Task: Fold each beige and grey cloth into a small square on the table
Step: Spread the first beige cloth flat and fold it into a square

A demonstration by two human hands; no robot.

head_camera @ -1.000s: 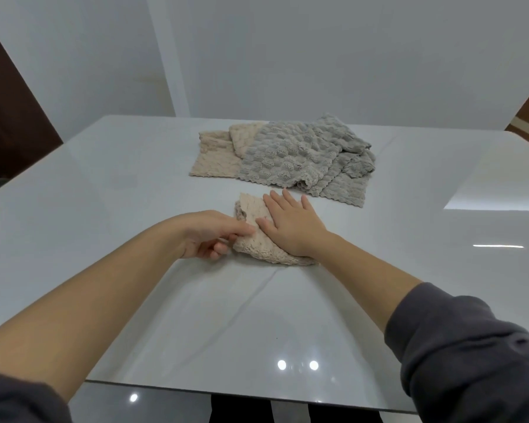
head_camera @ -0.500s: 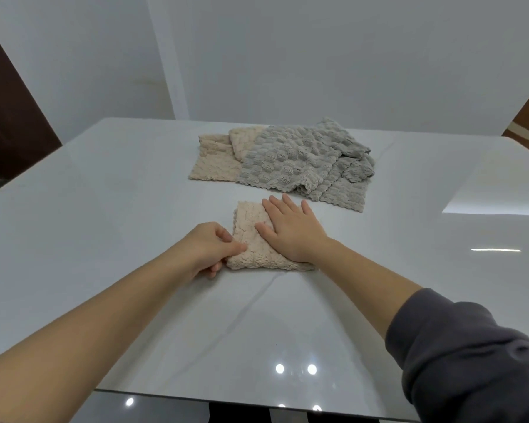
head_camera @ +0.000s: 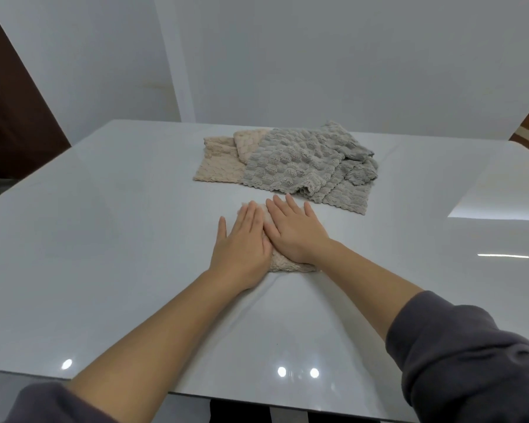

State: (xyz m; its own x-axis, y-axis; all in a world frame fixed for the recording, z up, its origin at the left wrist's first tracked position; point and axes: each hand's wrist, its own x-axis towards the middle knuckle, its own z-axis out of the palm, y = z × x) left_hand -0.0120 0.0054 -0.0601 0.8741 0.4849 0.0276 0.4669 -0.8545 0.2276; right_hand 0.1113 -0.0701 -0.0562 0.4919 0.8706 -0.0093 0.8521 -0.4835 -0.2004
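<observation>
A small folded beige cloth (head_camera: 283, 264) lies at the middle of the white table (head_camera: 104, 239), mostly hidden under both hands. My left hand (head_camera: 242, 245) lies flat on its left half, fingers straight and together. My right hand (head_camera: 293, 230) presses flat on its right half, fingers spread. Behind them a pile of unfolded cloths sits on the table: a grey cloth (head_camera: 293, 163) on top, a second grey cloth (head_camera: 348, 195) under its right side, and beige cloths (head_camera: 217, 166) poking out at the left.
The glossy table top reflects ceiling lights near its front edge (head_camera: 287, 401). A grey wall stands behind the table, with dark brown panels at the far left (head_camera: 9, 117) and far right.
My left hand let go of the beige cloth's left edge, uncurled and now lies flat on it. The cloth is folded smaller. My right hand stayed pressed on it.
</observation>
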